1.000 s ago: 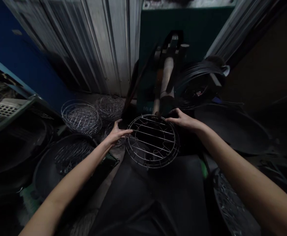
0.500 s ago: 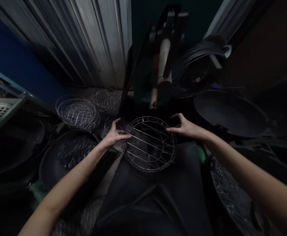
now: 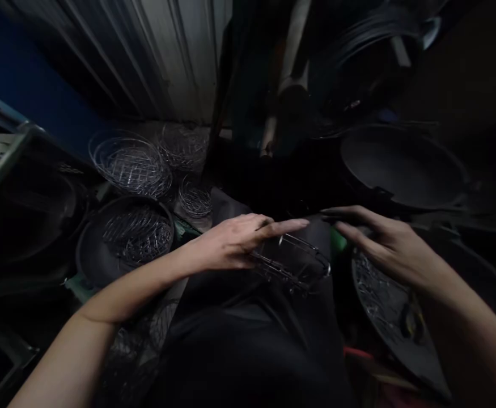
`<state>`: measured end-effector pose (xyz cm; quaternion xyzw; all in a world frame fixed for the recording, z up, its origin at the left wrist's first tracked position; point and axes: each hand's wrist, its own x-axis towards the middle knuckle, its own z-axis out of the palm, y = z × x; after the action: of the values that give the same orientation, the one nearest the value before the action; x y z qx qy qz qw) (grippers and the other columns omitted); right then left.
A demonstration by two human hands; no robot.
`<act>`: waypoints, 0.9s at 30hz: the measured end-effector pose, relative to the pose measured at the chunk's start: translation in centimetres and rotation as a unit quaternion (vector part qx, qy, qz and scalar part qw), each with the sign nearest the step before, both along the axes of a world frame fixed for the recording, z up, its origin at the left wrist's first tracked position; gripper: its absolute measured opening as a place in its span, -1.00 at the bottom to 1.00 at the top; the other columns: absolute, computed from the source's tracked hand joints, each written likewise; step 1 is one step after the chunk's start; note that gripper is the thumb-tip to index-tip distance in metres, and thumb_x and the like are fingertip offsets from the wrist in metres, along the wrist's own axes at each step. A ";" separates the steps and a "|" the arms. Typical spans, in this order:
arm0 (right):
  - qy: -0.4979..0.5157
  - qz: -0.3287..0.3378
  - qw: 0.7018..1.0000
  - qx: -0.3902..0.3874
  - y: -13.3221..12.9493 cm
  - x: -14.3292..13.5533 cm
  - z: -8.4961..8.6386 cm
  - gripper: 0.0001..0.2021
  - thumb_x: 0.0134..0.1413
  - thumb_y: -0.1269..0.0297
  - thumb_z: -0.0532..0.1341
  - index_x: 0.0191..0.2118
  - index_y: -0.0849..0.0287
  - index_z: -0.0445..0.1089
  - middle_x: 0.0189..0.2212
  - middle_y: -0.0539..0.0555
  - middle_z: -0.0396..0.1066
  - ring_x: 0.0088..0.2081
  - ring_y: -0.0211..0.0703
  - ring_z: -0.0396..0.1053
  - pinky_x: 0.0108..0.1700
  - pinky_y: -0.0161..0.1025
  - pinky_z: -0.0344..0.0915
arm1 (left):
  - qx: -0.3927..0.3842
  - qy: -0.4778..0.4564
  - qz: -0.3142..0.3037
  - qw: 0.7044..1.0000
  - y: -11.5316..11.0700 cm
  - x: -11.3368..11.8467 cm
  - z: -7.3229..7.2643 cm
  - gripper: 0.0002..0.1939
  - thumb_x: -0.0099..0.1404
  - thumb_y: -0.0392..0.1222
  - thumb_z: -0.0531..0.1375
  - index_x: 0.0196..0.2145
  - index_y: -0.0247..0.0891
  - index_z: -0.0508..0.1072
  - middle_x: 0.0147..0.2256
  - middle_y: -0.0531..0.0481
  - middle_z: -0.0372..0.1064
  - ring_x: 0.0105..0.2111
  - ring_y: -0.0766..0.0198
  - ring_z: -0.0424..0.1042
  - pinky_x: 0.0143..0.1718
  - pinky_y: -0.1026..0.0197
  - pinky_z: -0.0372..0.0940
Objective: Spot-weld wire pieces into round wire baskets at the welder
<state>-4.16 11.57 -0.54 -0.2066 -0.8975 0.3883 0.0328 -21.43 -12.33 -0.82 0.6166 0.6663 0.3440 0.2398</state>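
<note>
My left hand [image 3: 241, 241] is closed on a round wire rack [image 3: 301, 266], its fingers lying over the near-left part. The rack is tilted above the dark cloth [image 3: 213, 317] on my lap, and part of it is hidden by the hand. To the right, my right hand [image 3: 379, 243] is apart from the rack, with fingers stretched towards the left and nothing seen in them. Below that hand is a wide dark pan [image 3: 426, 357] holding loose bent wire pieces [image 3: 375, 289] and a black-and-yellow tool [image 3: 411, 323].
Round wire racks [image 3: 135, 167] are piled at the back left, with smaller wire rings [image 3: 195, 198] beside them. A dark pan [image 3: 92, 255] of wire pieces stands at left. Ahead are a machine with a pale bar [image 3: 294, 56] and another wide pan [image 3: 405, 164].
The rack has gone from nearly flat between both hands to tilted in my left hand, which moved right. My right hand has let go and moved right. The view has dipped.
</note>
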 end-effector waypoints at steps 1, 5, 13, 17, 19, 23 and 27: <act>-0.004 0.019 1.000 0.000 -0.3 -0.5 0.2 -0.65 0.06 -0.07 0.11 -0.14 -0.03 0.42 -0.14 0.09 0.44 -0.05 0.08 0.37 0.07 0.03 0.26 | -0.002 -0.008 -0.001 1.000 -0.3 0.0 -0.3 -0.27 0.15 -0.26 0.24 0.23 0.02 0.10 0.09 -0.04 0.29 0.00 0.13 0.35 0.04 0.09 0.23; -0.047 0.059 0.995 -0.064 -0.5 -0.2 -1.0 -0.60 0.05 -0.09 0.10 -0.12 0.01 0.45 -0.16 0.07 0.46 -0.09 0.02 0.40 0.01 -0.06 0.31 | 0.025 -0.063 0.051 0.996 -2.2 -2.0 -2.3 -0.11 0.08 -0.28 0.31 0.28 -0.01 -0.03 0.10 -0.09 0.26 0.07 0.08 0.30 0.10 0.07 0.19; 0.013 0.048 0.994 -0.097 -3.9 -1.6 -1.1 -0.64 0.02 -0.04 0.16 -0.21 0.09 0.50 -0.25 0.06 0.51 -0.20 0.00 0.44 -0.10 -0.11 0.37 | 0.043 0.096 0.108 0.989 -4.3 -2.2 2.8 -0.39 0.17 -0.22 0.25 0.17 -0.09 0.20 0.11 -0.09 0.26 0.14 0.07 0.22 0.23 -0.12 -0.06; 0.037 0.097 0.992 -0.066 -6.2 -3.9 0.1 -0.69 0.06 0.03 0.12 -0.22 0.06 0.49 -0.26 0.04 0.51 -0.21 -0.03 0.45 -0.13 -0.16 0.36 | 0.079 0.260 0.011 0.962 -1.9 1.3 3.9 -0.77 0.35 -0.27 0.02 -0.17 -0.15 0.45 -0.17 -0.01 0.47 -0.12 0.21 0.41 0.07 0.00 0.14; 0.046 0.108 0.992 -0.052 -7.0 -4.7 0.1 -0.70 0.08 0.05 0.11 -0.23 0.07 0.49 -0.27 0.04 0.51 -0.22 -0.04 0.45 -0.14 -0.17 0.36 | 0.058 0.307 -0.025 0.950 -0.9 2.2 3.4 -0.70 0.37 -0.32 -0.06 -0.30 -0.19 0.46 -0.28 -0.03 0.48 -0.24 0.23 0.42 -0.08 0.07 0.21; 0.067 0.114 0.990 -0.057 -7.6 -5.5 -0.2 -0.74 0.09 0.13 0.11 -0.23 0.09 0.49 -0.26 0.02 0.51 -0.23 -0.07 0.45 -0.15 -0.20 0.34 | 0.048 0.377 -0.034 0.924 -0.9 2.1 2.6 -0.70 0.35 -0.36 -0.06 -0.36 -0.24 0.44 -0.34 -0.06 0.46 -0.33 0.27 0.37 -0.22 0.13 0.20; 0.084 0.093 0.990 -0.061 -8.0 -6.0 -0.5 -0.80 0.09 0.22 0.13 -0.26 0.09 0.48 -0.27 0.01 0.51 -0.22 -0.10 0.45 -0.13 -0.22 0.31 | 0.070 0.413 -0.053 0.907 -1.3 1.9 2.5 -0.71 0.33 -0.40 -0.07 -0.30 -0.29 0.44 -0.32 -0.12 0.42 -0.32 0.23 0.32 -0.25 0.12 0.19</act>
<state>-10.20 3.55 -1.00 -0.0905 -0.8814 0.4599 0.0588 -19.51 -13.67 1.70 0.7529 0.6466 0.0912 -0.0823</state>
